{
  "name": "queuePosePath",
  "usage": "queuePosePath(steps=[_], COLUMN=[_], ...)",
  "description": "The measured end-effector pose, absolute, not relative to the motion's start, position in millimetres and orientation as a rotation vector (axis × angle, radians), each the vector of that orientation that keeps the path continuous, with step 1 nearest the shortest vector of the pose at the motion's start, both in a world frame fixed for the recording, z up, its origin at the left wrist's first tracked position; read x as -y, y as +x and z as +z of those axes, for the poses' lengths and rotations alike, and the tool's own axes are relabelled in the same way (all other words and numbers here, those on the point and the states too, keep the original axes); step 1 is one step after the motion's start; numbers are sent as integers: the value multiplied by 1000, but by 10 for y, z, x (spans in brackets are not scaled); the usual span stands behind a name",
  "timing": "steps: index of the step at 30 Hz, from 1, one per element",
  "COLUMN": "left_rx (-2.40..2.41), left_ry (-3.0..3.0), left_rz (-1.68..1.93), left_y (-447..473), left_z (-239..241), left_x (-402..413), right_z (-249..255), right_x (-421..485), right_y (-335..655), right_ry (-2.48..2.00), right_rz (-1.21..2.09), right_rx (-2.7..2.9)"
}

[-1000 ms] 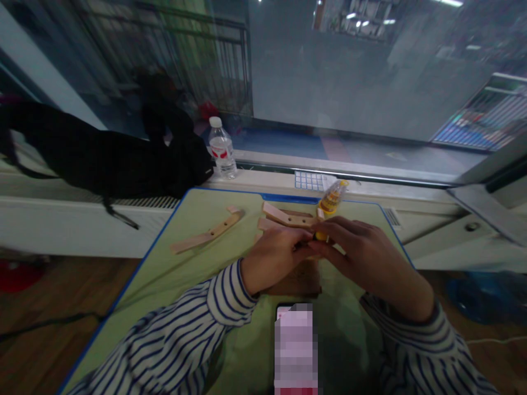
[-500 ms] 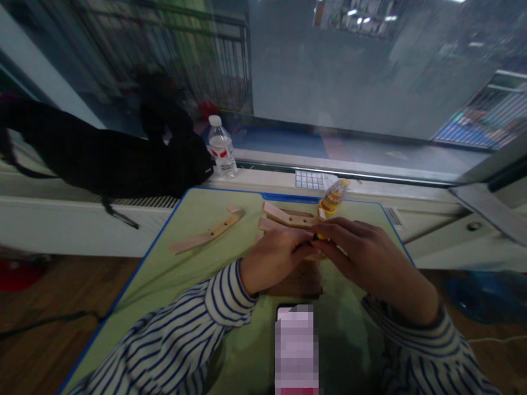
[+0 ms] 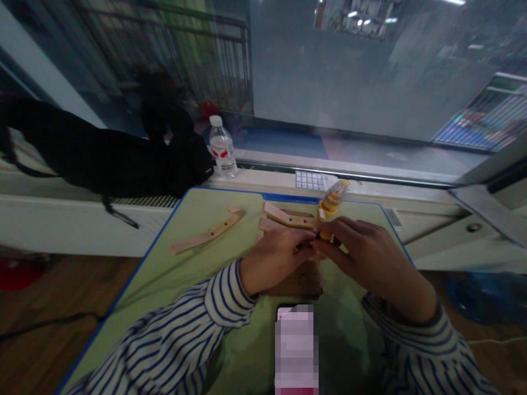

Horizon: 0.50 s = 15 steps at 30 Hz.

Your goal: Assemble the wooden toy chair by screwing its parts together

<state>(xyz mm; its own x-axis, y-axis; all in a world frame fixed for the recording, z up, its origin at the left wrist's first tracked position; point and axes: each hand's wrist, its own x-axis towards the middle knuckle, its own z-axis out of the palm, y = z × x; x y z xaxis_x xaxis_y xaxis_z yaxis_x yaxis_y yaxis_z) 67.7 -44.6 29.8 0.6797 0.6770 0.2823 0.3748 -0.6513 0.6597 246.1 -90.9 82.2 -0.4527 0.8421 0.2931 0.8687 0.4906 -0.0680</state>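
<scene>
My right hand (image 3: pixel 362 255) pinches a small yellow-and-black piece (image 3: pixel 325 236) between thumb and fingers; most of it is hidden. Close beside it, my left hand (image 3: pixel 278 258) is closed, its fingertips meeting the black end. What the left fingers grip is hidden. Just behind the hands lies a bent wooden strip (image 3: pixel 294 220) with two holes, and another pale wooden piece (image 3: pixel 267 224) shows in front of it. Beneath my hands is a brown wooden block (image 3: pixel 298 281). A separate bent wooden strip (image 3: pixel 209 233) with two holes lies to the left on the table.
The green table (image 3: pixel 189 296) has a blue edge. A glue bottle (image 3: pixel 334 197) with a yellow cap leans at its back edge. Nearest me lies a phone (image 3: pixel 296 345) with a blurred screen. On the sill are a water bottle (image 3: pixel 222 148) and a black bag (image 3: pixel 123 159).
My right fingers have shifted slightly on the yellow-and-black piece, and more of its yellow part shows now. My left hand stays nearly in place.
</scene>
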Motion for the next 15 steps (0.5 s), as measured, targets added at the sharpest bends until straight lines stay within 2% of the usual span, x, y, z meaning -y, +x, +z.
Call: queuePosePath(steps=[15], left_rx=[-932], left_ry=[2338], left_rz=[752], left_y=[710], left_z=[259], left_x=[472], right_z=[830], right_x=[925], right_y=[2482], right_ry=[-1211], right_rz=[-29], right_rx=[2414])
